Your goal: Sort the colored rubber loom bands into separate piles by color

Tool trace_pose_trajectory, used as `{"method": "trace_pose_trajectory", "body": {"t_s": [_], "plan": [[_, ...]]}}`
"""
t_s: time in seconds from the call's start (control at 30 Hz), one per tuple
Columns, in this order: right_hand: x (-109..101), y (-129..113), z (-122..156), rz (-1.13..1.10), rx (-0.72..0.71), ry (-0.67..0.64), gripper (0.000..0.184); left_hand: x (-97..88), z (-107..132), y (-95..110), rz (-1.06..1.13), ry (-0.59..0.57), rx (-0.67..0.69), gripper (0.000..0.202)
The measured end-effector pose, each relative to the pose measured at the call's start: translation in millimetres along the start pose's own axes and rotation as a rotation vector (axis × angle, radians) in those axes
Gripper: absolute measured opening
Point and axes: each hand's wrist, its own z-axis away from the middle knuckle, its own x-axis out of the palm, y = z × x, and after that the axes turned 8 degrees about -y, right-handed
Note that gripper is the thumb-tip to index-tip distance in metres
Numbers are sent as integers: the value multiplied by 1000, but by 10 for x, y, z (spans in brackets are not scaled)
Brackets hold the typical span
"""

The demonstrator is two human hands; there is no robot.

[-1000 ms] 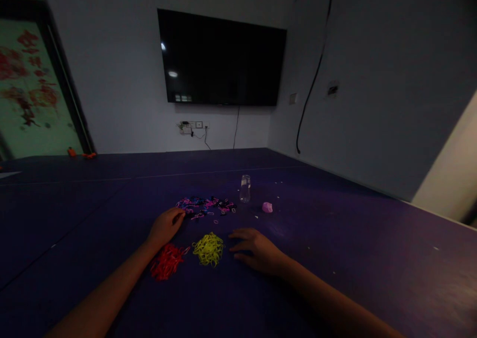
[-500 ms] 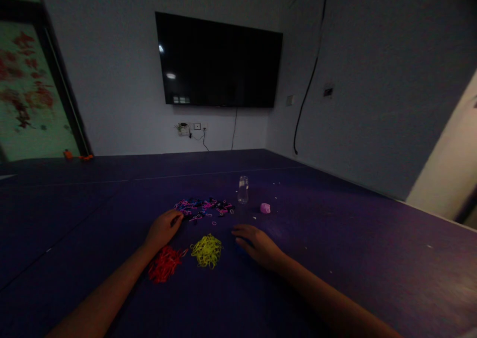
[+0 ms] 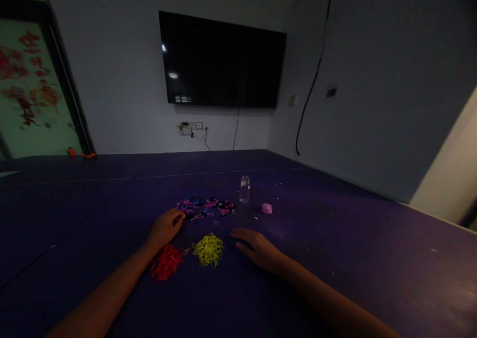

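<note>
Here, in the head view, my left hand (image 3: 167,226) reaches forward from the lower left, wrist low and fingers curled inward, at the near left edge of the mixed bands (image 3: 208,205). Its thumb and fingertips come close together; I cannot tell whether they pinch a band. My left forearm slants up just beside the red bands (image 3: 167,263). My right hand (image 3: 257,248) comes in from the lower right, palm down, thumb and fingers apart with nothing visible between them, just right of the yellow bands (image 3: 208,250). Beyond it stand a clear bottle (image 3: 245,193) and a pink lump (image 3: 267,209), both untouched, on the purple surface (image 3: 335,218).
</note>
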Motion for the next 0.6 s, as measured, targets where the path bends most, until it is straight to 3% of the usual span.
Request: {"method": "trace_pose_trajectory", "body": {"t_s": [0.4,0.6], "plan": [[-40,156,-57,-22,32,200,39,-17,-1,9,8,-33,-10,26],[-52,277,-74,-12,111,264,47,-12,-8,10,-33,26,13,25]]}}
